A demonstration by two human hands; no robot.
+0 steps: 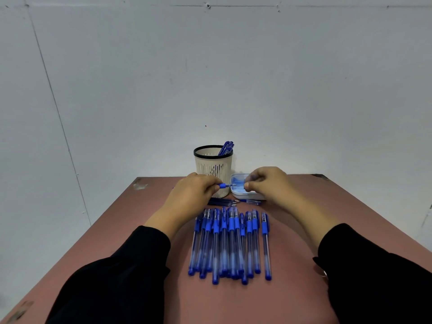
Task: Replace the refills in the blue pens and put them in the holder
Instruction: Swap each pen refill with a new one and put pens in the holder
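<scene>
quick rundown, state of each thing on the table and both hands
left hand: grips a blue pen, tip pointing right
right hand: pinches a small part over the tray, too small to tell
cream slotted pen holder: upright, a few blue pens inside
white rectangular tray: open, bluish contents
row of capped blue pens: lying side by side
loose dark refills: lying flat behind the row

A reddish-brown bench (121,230) with scuffed, worn patches at its corners stands against a plain grey panelled wall (210,78).
</scene>
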